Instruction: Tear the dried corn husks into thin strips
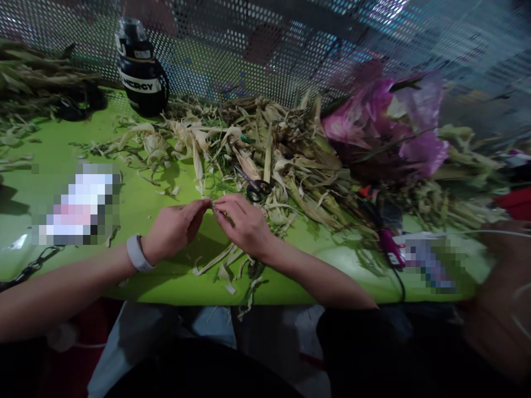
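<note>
My left hand (176, 228) and my right hand (244, 224) meet over the green table (170, 282), their fingertips pinched together. Whatever sits between the fingers is too small to make out. A pale band circles the left wrist. Just beyond the right hand lie scissors with black handles (261, 188), among dry corn husks (315, 190). Pale shredded husk strips (226, 273) are scattered on the tabletop beneath my hands, some hanging over its front edge.
A black bottle (145, 91) stands at the back left against a perforated metal screen (207, 50). A pink plastic bag (357, 121) rests on the husks. A blurred phone (78, 204) lies at left. At right are another person's arm (504, 265) and a cable.
</note>
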The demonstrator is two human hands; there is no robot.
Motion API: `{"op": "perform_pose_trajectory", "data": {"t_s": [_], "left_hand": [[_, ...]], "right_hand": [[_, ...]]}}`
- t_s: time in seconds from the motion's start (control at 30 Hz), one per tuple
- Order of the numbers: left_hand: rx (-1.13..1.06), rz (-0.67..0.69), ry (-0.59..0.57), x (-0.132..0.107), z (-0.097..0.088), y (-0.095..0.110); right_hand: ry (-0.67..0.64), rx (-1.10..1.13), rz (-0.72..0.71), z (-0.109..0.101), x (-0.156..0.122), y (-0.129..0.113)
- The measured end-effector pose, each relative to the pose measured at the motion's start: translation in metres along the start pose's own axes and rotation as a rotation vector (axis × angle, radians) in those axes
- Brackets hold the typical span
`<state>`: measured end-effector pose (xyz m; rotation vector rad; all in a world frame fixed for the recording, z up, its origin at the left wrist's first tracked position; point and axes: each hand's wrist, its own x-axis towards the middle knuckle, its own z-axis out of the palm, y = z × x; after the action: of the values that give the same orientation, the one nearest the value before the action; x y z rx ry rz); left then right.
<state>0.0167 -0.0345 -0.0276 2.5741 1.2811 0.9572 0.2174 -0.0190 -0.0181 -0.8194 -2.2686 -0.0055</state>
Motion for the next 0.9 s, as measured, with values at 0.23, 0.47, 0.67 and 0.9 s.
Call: {"op": "perform_pose_trajectory", "data": {"t_s": [0.23,0.47,0.67,0.9], "left_hand": [[0.158,0.26,0.168,0.001,-0.003,-0.008],[0.247,0.379,0.232,0.004,-0.007,-0.01],[0.244,0.453,0.258,0.005,-0.006,-0.007],[0.251,0.449,0.233,0.003,-0.008,-0.004]], "right_hand": [[-0.058,0.494,0.494,-0.014,0.007,-0.01],[-0.228,0.904,0.868,-0.02,0.015,-0.008],[-0.254,1.279,0.915,0.0,0.008,-0.01],[-0.156,1.497,0.881,0.014,0.008,-0.01]]}}
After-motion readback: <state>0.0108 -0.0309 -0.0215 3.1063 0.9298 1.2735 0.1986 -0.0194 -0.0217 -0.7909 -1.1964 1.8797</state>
